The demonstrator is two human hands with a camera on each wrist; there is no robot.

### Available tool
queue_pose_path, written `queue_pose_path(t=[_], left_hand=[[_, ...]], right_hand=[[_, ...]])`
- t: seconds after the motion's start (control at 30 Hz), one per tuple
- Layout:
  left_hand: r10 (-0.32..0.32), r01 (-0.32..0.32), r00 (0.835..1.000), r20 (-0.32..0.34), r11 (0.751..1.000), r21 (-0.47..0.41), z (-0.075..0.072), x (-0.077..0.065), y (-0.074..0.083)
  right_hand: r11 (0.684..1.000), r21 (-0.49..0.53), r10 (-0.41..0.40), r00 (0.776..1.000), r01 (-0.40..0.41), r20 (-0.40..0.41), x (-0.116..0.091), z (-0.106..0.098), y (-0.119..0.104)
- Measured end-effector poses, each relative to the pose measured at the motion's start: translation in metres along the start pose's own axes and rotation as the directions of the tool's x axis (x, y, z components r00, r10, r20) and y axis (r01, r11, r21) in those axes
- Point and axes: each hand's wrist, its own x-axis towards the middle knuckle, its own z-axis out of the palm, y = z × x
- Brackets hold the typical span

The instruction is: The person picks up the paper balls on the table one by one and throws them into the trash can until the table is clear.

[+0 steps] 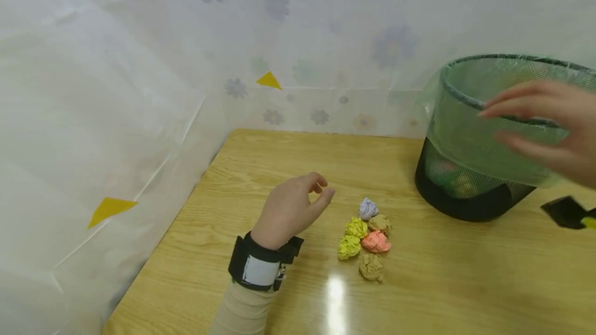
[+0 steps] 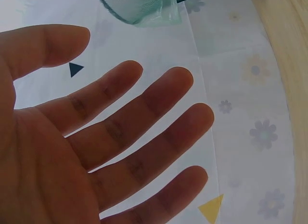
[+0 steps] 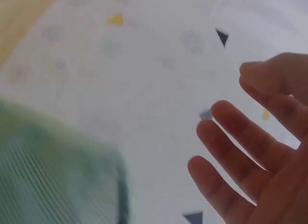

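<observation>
Several crumpled paper balls lie clustered on the wooden table in the head view: a pale lilac one [image 1: 368, 209], two yellow ones, a pink one [image 1: 376, 241] and two tan ones, the nearest tan ball [image 1: 371, 267] a little apart. Left of the cluster my left hand [image 1: 293, 206] hovers with relaxed, spread fingers and an empty palm, as the left wrist view confirms. My right hand [image 1: 554, 123], blurred, is held over the near rim of a black mesh wastebasket [image 1: 479, 208]. Its fingers are parted and hold nothing. A translucent green bag [image 1: 470, 138] lines the basket, and coloured shapes show through the mesh.
The table [image 1: 209, 252] meets a white flowered sheet [image 1: 335, 40] at the back and another plastic sheet [image 1: 70, 143] on the left. Yellow triangular markers [image 1: 112, 210] are stuck on the sheets. A black strap [image 1: 261, 265] wraps my left wrist.
</observation>
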Motion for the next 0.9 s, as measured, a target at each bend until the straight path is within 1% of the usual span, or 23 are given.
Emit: queue_pose_path(t=[0.03, 0.07, 0.1, 0.13, 0.17, 0.2, 0.27, 0.33, 0.43, 0.53, 0.6, 0.73, 0.83, 0.9], left_hand=[[-0.001, 0.001, 1.0, 0.0, 1.0, -0.001, 0.0, 0.0, 0.0], [-0.003, 0.003, 1.0, 0.001, 1.0, -0.002, 0.0, 0.0, 0.0], [-0.005, 0.005, 1.0, 0.003, 1.0, -0.003, -0.001, 0.0, 0.0], [-0.006, 0.006, 1.0, 0.004, 1.0, -0.002, -0.001, 0.0, 0.0], [-0.006, 0.006, 1.0, 0.006, 1.0, -0.002, -0.001, 0.0, 0.0], [-0.007, 0.007, 1.0, 0.008, 1.0, -0.005, -0.001, 0.0, 0.0], [-0.006, 0.006, 1.0, 0.01, 1.0, -0.006, -0.002, 0.0, 0.0], [-0.004, 0.004, 1.0, 0.01, 1.0, -0.003, -0.002, 0.0, 0.0], [-0.003, 0.003, 1.0, 0.013, 1.0, -0.002, -0.003, 0.001, 0.001], [-0.004, 0.004, 1.0, 0.015, 1.0, -0.003, -0.003, 0.001, 0.001], [-0.004, 0.004, 1.0, 0.016, 1.0, -0.003, -0.003, 0.001, 0.001], [-0.001, 0.001, 1.0, 0.008, 1.0, -0.002, -0.003, 0.0, 0.001], [0.0, 0.0, 1.0, 0.002, 1.0, 0.0, -0.003, 0.0, 0.001], [0.0, 0.0, 1.0, -0.001, 1.0, 0.002, -0.004, 0.0, 0.001]], right_hand=[[0.997, 0.023, -0.07, 0.997, 0.069, 0.043, -0.004, 0.008, -0.016], [0.991, 0.059, -0.127, 0.987, 0.122, 0.095, -0.003, 0.013, -0.046], [0.987, 0.093, -0.142, 0.977, 0.128, 0.161, -0.002, 0.016, -0.077], [0.983, 0.129, -0.16, 0.963, 0.134, 0.216, -0.003, 0.024, -0.094], [0.979, 0.154, -0.17, 0.951, 0.133, 0.26, -0.005, 0.034, -0.106], [0.974, 0.185, -0.18, 0.937, 0.128, 0.298, -0.008, 0.045, -0.113], [0.963, 0.246, -0.195, 0.914, 0.109, 0.356, -0.014, 0.069, -0.116], [0.951, 0.297, -0.204, 0.897, 0.086, 0.391, -0.021, 0.093, -0.115], [0.939, 0.331, -0.231, 0.887, 0.095, 0.4, -0.027, 0.122, -0.111], [0.927, 0.354, -0.264, 0.887, 0.125, 0.38, -0.029, 0.146, -0.106], [0.923, 0.356, -0.281, 0.889, 0.147, 0.362, -0.028, 0.157, -0.104], [0.921, 0.358, -0.292, 0.877, 0.151, 0.383, -0.027, 0.171, -0.102], [0.925, 0.357, -0.283, 0.866, 0.132, 0.412, -0.026, 0.176, -0.103], [0.924, 0.37, -0.266, 0.861, 0.099, 0.434, -0.026, 0.179, -0.105]])
